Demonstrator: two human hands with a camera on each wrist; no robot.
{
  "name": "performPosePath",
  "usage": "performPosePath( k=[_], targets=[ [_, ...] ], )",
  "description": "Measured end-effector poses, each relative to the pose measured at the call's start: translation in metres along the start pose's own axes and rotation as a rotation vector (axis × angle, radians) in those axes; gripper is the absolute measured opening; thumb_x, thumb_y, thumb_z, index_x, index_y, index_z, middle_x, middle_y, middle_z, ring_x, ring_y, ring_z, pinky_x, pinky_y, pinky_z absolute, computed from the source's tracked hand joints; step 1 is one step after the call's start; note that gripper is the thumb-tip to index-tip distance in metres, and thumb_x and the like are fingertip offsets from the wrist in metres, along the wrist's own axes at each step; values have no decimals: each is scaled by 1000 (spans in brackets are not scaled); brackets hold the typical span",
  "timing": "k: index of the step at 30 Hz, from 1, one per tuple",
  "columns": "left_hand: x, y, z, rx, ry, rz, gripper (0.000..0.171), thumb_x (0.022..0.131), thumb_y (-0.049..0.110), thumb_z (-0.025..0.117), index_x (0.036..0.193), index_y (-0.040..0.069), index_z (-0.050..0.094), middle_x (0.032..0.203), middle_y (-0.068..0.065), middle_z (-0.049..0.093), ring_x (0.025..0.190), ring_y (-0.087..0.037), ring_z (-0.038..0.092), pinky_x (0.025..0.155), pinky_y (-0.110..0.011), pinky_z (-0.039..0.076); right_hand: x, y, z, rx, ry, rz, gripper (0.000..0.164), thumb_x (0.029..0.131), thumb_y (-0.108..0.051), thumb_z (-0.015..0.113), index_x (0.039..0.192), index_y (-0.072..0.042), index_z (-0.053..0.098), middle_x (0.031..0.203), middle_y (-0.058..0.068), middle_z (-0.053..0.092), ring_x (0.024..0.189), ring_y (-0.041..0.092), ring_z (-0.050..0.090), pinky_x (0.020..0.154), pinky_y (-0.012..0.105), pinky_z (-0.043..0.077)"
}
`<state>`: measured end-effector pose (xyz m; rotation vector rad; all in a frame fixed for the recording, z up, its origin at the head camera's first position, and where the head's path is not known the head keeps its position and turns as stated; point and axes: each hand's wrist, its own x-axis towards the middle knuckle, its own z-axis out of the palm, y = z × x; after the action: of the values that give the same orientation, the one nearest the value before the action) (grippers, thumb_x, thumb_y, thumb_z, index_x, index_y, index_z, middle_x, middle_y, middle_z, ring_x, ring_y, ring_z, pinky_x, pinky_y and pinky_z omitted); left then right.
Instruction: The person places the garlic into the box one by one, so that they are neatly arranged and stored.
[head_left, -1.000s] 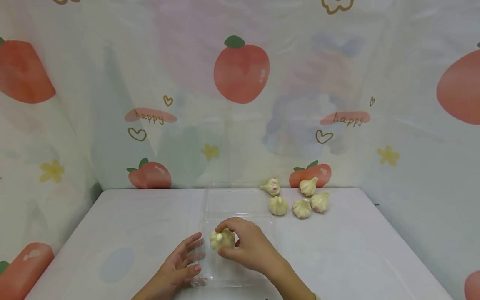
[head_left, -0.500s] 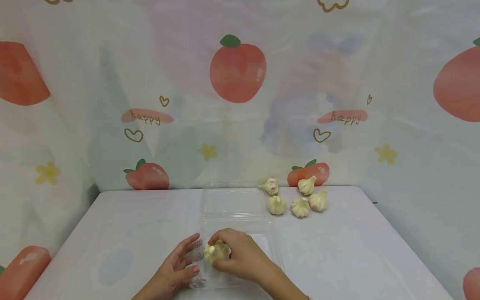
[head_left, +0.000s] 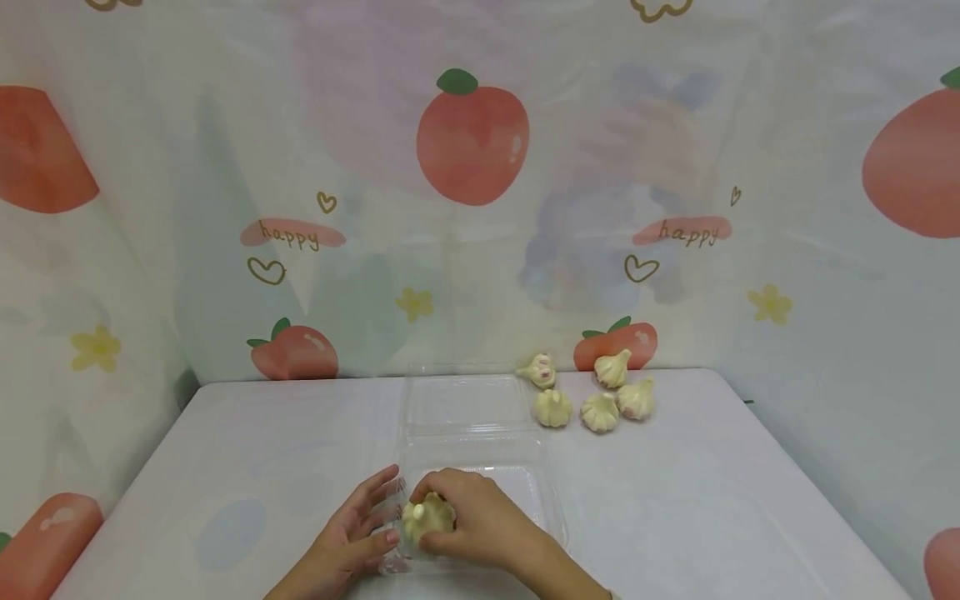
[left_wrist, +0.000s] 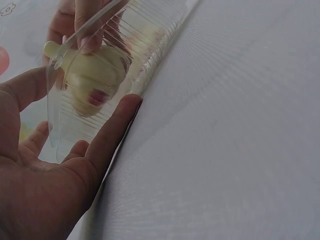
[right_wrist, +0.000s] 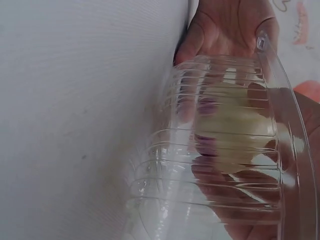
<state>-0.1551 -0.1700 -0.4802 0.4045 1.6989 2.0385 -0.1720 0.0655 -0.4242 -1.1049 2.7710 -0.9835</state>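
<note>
Down at the near edge of the pale grey table (head_left: 225, 467), our right hand (head_left: 480, 529) curls its fingers round a cream-white garlic bulb (head_left: 426, 517), holding it low inside the clear ribbed plastic clamshell box (head_left: 525, 492), against its left wall. Our left hand (head_left: 352, 542) lies outside that wall with fingers nearly straight, pressed on the plastic, apparently to keep the light box from sliding. The hinged lid (head_left: 465, 402) lies flat on the far side, so the box is open from above. Five more pale garlic bulbs (head_left: 592, 396) sit grouped to the far right, well apart from the box, with bare tabletop between.
</note>
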Motion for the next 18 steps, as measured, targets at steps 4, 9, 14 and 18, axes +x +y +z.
performPosePath(
  k=[4, 9, 14, 18],
  targets=[
    [0, 0, 0, -5, 2, 6, 74, 102, 10, 55, 160, 18, 10, 164, -22, 3, 141, -33, 33, 93, -49, 51, 1, 0, 0, 23, -30, 11, 36, 76, -27, 84, 107, -27, 66, 102, -18, 66, 89, -3, 56, 76, 20, 48],
    [1, 0, 0, -10, -2, 6, 73, 102, 9, 54, 160, 18, 11, 164, -22, 3, 142, -34, 32, 93, -50, 51, 2, 0, 0, 48, -83, 50, 36, 76, -30, 84, 107, -27, 66, 101, -18, 66, 88, -3, 57, 72, 18, 46],
    [1, 0, 0, -12, -3, 5, 73, 103, 10, 53, 160, 18, 10, 164, -21, 2, 144, -37, 28, 93, -50, 51, 1, 1, -1, 54, -109, 56, 35, 79, -35, 83, 109, -27, 66, 102, -19, 65, 91, -3, 57, 71, 18, 47],
    [1, 1, 1, -9, 5, -4, 72, 103, 11, 53, 160, 18, 10, 164, -21, 2, 144, -39, 26, 93, -49, 51, 1, 3, 0, 44, -123, 45, 33, 82, -38, 80, 110, -27, 65, 100, -19, 64, 88, -4, 56, 71, 18, 46]
  ],
)
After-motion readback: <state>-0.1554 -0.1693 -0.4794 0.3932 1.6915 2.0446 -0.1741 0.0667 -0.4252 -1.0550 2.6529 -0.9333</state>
